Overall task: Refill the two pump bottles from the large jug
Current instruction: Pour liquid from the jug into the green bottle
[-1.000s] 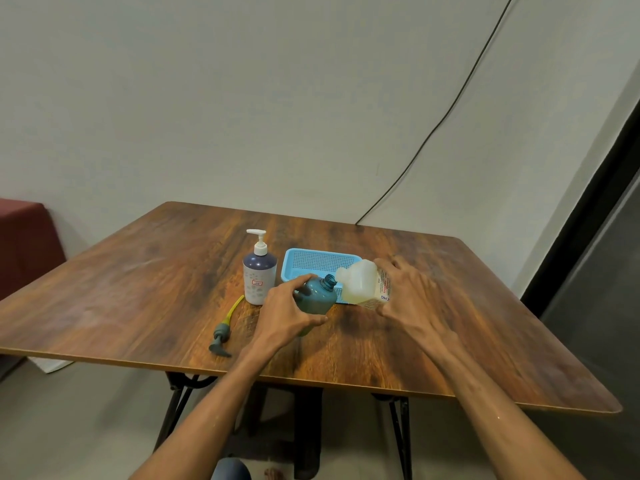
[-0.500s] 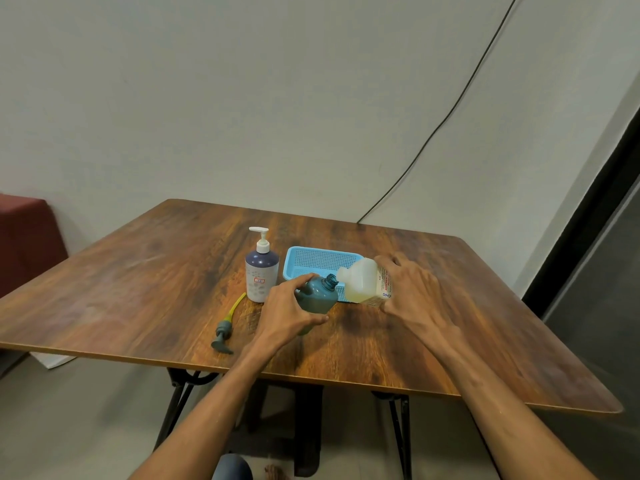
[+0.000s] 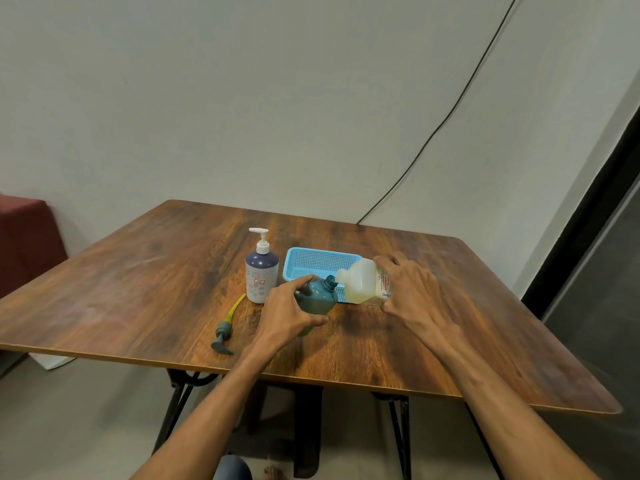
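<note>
The left hand [image 3: 287, 315] is wrapped around the teal bottle [image 3: 317, 299] and holds it on the wooden tabletop [image 3: 138, 292]; the bottle leans a little to the right and its neck is open, without a pump. The right hand [image 3: 412, 296] grasps the large jug [image 3: 362, 284], which is tipped almost on its side, with its mouth just at the neck of the teal bottle. A pale yellowish liquid lies in the lower part of the jug. If liquid flows at the mouth, I cannot tell. Behind both stands a light blue basket [image 3: 311, 259]. To the left of the teal bottle the second pump bottle [image 3: 261, 280] stands upright, with its white pump on. The removed grey pump [image 3: 225, 332] with its yellow-green tube lies on the tabletop, near the front edge.
</note>
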`<state>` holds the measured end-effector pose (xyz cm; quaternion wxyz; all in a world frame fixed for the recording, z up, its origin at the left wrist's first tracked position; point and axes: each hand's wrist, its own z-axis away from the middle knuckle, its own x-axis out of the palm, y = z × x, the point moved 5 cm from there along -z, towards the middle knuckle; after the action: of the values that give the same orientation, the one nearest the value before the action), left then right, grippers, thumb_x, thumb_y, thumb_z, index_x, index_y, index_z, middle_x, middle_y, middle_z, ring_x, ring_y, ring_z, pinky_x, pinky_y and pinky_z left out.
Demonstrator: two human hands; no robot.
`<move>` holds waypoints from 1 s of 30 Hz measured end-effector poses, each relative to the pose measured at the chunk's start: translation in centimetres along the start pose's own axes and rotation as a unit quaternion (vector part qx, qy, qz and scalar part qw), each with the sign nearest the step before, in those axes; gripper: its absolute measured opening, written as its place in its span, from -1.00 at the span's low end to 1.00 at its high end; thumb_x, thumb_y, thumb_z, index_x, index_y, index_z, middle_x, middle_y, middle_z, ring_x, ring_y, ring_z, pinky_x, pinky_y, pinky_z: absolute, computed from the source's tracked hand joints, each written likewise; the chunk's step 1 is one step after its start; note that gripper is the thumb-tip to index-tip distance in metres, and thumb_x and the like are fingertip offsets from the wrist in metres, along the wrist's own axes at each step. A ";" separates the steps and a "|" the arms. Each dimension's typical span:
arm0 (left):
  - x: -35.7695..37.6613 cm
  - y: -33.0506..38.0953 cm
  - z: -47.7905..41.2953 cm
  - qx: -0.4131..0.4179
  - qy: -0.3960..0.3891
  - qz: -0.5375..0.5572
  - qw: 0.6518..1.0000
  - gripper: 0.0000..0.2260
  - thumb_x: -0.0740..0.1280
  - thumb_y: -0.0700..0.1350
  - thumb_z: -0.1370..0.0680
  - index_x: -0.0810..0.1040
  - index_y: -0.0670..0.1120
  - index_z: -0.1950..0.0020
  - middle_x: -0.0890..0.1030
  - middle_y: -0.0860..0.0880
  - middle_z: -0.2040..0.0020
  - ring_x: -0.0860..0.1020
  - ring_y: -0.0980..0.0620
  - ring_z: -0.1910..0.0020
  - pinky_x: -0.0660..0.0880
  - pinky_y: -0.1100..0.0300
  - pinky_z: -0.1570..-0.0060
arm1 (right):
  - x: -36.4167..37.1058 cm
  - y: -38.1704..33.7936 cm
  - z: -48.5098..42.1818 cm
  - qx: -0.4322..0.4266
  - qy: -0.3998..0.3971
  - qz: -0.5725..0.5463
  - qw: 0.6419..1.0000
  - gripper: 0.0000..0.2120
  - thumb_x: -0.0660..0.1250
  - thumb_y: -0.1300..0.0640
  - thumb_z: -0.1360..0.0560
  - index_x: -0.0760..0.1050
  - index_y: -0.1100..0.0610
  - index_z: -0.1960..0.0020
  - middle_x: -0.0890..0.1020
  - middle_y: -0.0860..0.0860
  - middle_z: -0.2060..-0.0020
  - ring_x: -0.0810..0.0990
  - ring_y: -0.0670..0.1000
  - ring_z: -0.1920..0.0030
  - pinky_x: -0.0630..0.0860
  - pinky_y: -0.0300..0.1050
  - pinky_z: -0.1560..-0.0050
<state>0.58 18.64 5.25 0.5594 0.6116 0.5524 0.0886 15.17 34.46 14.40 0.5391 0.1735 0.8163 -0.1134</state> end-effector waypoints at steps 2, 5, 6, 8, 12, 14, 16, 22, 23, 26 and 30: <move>0.0 0.0 0.0 -0.001 0.000 -0.001 1.000 -0.23 0.63 -0.01 -0.27 0.43 0.02 -0.43 0.55 0.03 -0.20 0.51 0.11 -0.10 0.48 0.36 0.02 | 0.0 0.0 0.0 0.001 0.000 0.001 1.000 -0.31 0.52 -0.03 -0.34 0.40 0.00 -0.42 0.53 0.04 -0.20 0.57 0.11 -0.09 0.55 0.08 -0.08; 0.1 0.0 0.0 0.002 -0.002 0.000 1.000 -0.23 0.63 -0.02 -0.27 0.43 0.02 -0.43 0.55 0.01 -0.22 0.50 0.10 -0.10 0.47 0.40 0.04 | 0.0 -0.1 0.0 -0.003 0.003 0.012 1.000 -0.32 0.52 -0.09 -0.34 0.40 -0.01 -0.41 0.53 0.02 -0.17 0.57 0.10 -0.07 0.55 0.03 -0.04; 0.1 0.0 0.0 0.003 -0.001 0.000 1.000 -0.23 0.63 -0.02 -0.27 0.43 0.01 -0.43 0.55 0.00 -0.22 0.50 0.10 -0.11 0.47 0.39 0.03 | -0.1 -0.1 0.0 -0.004 0.003 0.014 1.000 -0.31 0.52 -0.10 -0.34 0.40 -0.02 -0.41 0.53 0.02 -0.16 0.57 0.10 -0.07 0.54 0.02 -0.04; 0.1 0.0 0.0 0.002 0.001 -0.002 1.000 -0.23 0.63 -0.02 -0.27 0.43 0.01 -0.43 0.56 0.00 -0.23 0.51 0.11 -0.11 0.49 0.37 0.00 | -0.1 -0.2 -0.1 -0.004 0.002 0.015 1.000 -0.31 0.51 -0.11 -0.34 0.39 -0.02 -0.42 0.53 0.01 -0.17 0.57 0.09 -0.08 0.55 0.03 -0.04; 0.1 0.2 0.0 0.003 0.001 -0.002 1.000 -0.23 0.63 -0.03 -0.27 0.42 0.00 -0.43 0.55 0.01 -0.22 0.50 0.12 -0.10 0.44 0.46 0.09 | -0.4 -0.2 0.0 -0.004 -0.005 0.019 1.000 -0.31 0.51 -0.07 -0.35 0.38 -0.01 -0.43 0.52 0.02 -0.17 0.57 0.09 -0.07 0.54 0.01 -0.04; 0.0 0.2 0.0 0.005 0.001 -0.001 1.000 -0.24 0.63 -0.03 -0.26 0.43 0.01 -0.42 0.55 0.02 -0.20 0.50 0.12 -0.08 0.43 0.47 0.12 | -0.5 -0.2 0.0 -0.003 -0.004 0.023 1.000 -0.30 0.51 -0.06 -0.35 0.38 -0.01 -0.43 0.52 0.02 -0.17 0.57 0.10 -0.07 0.54 0.01 -0.03; 0.0 0.3 0.0 0.007 0.001 0.000 1.000 -0.24 0.64 -0.02 -0.26 0.44 0.03 -0.42 0.55 0.03 -0.18 0.50 0.12 -0.07 0.42 0.46 0.10 | -0.6 -0.2 0.1 0.000 -0.002 0.026 1.000 -0.30 0.52 -0.06 -0.35 0.38 -0.01 -0.43 0.52 0.03 -0.16 0.58 0.11 -0.06 0.54 0.02 -0.02; 0.2 0.3 -0.1 0.004 -0.002 0.005 1.000 -0.24 0.63 -0.04 -0.27 0.43 0.01 -0.42 0.54 0.03 -0.18 0.50 0.10 -0.09 0.43 0.46 0.11 | -0.6 -0.1 0.0 0.004 0.000 0.029 1.000 -0.30 0.53 -0.09 -0.34 0.39 -0.03 -0.42 0.52 0.02 -0.11 0.58 0.12 -0.04 0.55 0.04 -0.01; 0.2 0.3 -0.1 0.004 -0.002 0.005 1.000 -0.24 0.63 -0.04 -0.27 0.43 0.00 -0.42 0.54 0.02 -0.19 0.50 0.11 -0.09 0.43 0.45 0.10 | -0.7 -0.1 0.0 0.003 0.001 0.030 1.000 -0.30 0.53 -0.10 -0.34 0.39 -0.03 -0.42 0.51 0.02 -0.11 0.58 0.12 -0.03 0.55 0.03 -0.01; 0.2 0.5 0.0 0.005 -0.001 0.003 1.000 -0.24 0.63 -0.04 -0.27 0.43 0.00 -0.42 0.55 0.02 -0.19 0.50 0.11 -0.09 0.43 0.43 0.06 | -0.6 0.0 0.0 0.002 0.001 0.030 1.000 -0.29 0.53 -0.12 -0.34 0.38 -0.03 -0.42 0.51 0.02 -0.11 0.58 0.12 -0.03 0.54 0.03 -0.01; 0.2 0.5 0.0 0.004 -0.002 0.003 1.000 -0.24 0.63 -0.04 -0.27 0.43 0.00 -0.42 0.55 0.01 -0.19 0.49 0.12 -0.09 0.42 0.44 0.06 | -0.6 0.0 0.0 0.003 -0.004 0.032 0.999 -0.28 0.52 -0.09 -0.35 0.35 -0.04 -0.44 0.51 0.02 -0.13 0.58 0.10 -0.05 0.54 0.03 -0.04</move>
<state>0.94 18.93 5.50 0.5579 0.6158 0.5496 0.0865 15.41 34.37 14.90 0.5456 0.2008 0.8076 -0.0989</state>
